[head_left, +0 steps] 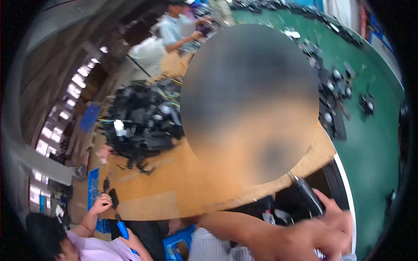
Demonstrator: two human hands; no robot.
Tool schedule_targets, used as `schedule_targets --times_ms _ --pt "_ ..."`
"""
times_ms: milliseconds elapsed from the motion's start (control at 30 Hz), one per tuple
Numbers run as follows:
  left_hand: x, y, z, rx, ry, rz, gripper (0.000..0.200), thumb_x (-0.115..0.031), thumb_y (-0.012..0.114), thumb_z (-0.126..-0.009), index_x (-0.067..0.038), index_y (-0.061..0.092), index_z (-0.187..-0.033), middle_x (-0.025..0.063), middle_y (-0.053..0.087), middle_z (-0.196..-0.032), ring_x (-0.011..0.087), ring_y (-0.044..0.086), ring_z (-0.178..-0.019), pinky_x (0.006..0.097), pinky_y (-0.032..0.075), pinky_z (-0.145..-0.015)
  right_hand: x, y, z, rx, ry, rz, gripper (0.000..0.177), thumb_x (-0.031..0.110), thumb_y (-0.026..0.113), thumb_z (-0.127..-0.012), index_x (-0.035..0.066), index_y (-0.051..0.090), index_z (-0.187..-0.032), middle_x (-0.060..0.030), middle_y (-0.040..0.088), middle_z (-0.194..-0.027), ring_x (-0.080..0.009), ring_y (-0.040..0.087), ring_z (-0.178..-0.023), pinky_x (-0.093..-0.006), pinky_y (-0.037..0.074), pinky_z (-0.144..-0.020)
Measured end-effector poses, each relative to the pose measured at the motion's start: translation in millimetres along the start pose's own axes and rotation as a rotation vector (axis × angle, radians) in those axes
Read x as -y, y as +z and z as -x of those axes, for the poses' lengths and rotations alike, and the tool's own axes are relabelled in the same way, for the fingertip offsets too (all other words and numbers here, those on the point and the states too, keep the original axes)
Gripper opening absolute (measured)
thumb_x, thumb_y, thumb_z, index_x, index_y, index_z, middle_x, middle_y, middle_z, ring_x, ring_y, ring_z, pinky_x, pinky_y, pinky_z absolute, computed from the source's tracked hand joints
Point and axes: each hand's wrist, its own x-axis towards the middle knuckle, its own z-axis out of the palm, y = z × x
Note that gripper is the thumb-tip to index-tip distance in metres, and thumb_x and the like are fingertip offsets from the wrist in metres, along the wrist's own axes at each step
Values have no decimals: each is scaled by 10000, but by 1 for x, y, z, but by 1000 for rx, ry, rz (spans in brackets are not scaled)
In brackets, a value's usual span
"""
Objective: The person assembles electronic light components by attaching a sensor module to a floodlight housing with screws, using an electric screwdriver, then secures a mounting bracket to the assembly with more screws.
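Observation:
My right hand [338,219] is closed around the black handle of a screwdriver [308,195], whose thin metal shank points up and left at the edge of the wooden table [148,191]. My left forearm reaches across from the left, and my left hand [300,241] overlaps the right one just below the handle. Its fingers look curled, and whatever they hold, if anything, is hidden. Motion smears both hands somewhat. A large round blurred patch covers the middle of the table and anything lying there.
Black parts with wires lie in a big pile [146,122] on the table. At lower left a co-worker [93,243] holds a blue-handled tool [122,228] and a black part. Another person [172,32] works at the far end. More parts [335,91] lie on the green floor [370,143]. A blue stool [180,243] stands below.

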Motion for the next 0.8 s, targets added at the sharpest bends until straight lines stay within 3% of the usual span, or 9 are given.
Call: schedule_targets --times_ms 100,133,167,200,267,367,467,600,800 --pt "40 -35 25 -181 10 -393 127 -43 514 -821 -49 573 -709 90 522 -819 237 522 -823 355 418 -786 -16 -4 18 26 122 -141 848 43 638 -628 30 288 -1400 -167 627 -867 -184 626 -717 -310 497 -696" --pt "61 -47 50 -639 -122 -578 130 32 467 -784 -21 586 -784 91 551 -817 226 544 -832 351 435 -806 -10 -9 19 85 266 -173 848 32 628 -632 26 274 -1403 -174 622 -861 -197 624 -715 -307 493 -705" --pt "68 -59 57 -984 -482 -773 234 69 420 -745 10 587 -898 109 578 -901 230 551 -844 360 432 -833 -14 -6 19 58 196 -135 850 33 632 -632 31 273 -1403 -184 621 -870 -208 625 -715 -305 488 -703" --pt "86 -81 78 -1103 -546 -834 277 53 422 -747 15 578 -972 124 583 -961 245 553 -876 346 422 -861 -13 -8 18 70 204 -120 848 43 637 -631 39 279 -1401 -200 620 -908 -214 626 -724 -303 484 -696" --pt "110 -116 107 -780 -467 -1448 259 2 449 -793 7 581 -1016 132 586 -1015 275 544 -911 351 421 -862 -22 -6 15 64 226 -141 849 50 638 -631 46 282 -1401 -208 618 -950 -218 628 -738 -298 481 -698" --pt "124 -128 103 -523 -509 -1774 187 -43 495 -818 -8 613 -959 128 584 -1016 304 529 -938 368 426 -845 -29 -5 15 47 144 -82 853 52 639 -628 47 281 -1402 -210 615 -977 -231 632 -759 -303 480 -712" --pt "128 -126 107 -456 -626 -1525 146 -89 534 -825 -11 633 -898 123 572 -981 311 515 -927 390 421 -822 -29 -8 13 58 114 -44 856 49 638 -625 43 280 -1402 -208 613 -988 -238 632 -773 -309 478 -727" --pt "135 -121 107 -470 -578 -1619 179 -125 491 -893 -32 642 -867 123 550 -863 301 514 -835 401 403 -757 -24 -7 15 50 135 -61 856 52 641 -622 38 283 -1399 -232 601 -1046 -281 638 -837 -321 472 -766" --pt "134 -115 105 -395 -580 -1673 159 -117 501 -878 -54 643 -844 107 528 -834 291 494 -814 398 395 -744 -12 -11 20 70 182 -10 853 52 652 -621 34 289 -1393 -260 582 -1097 -335 630 -929 -339 464 -822"
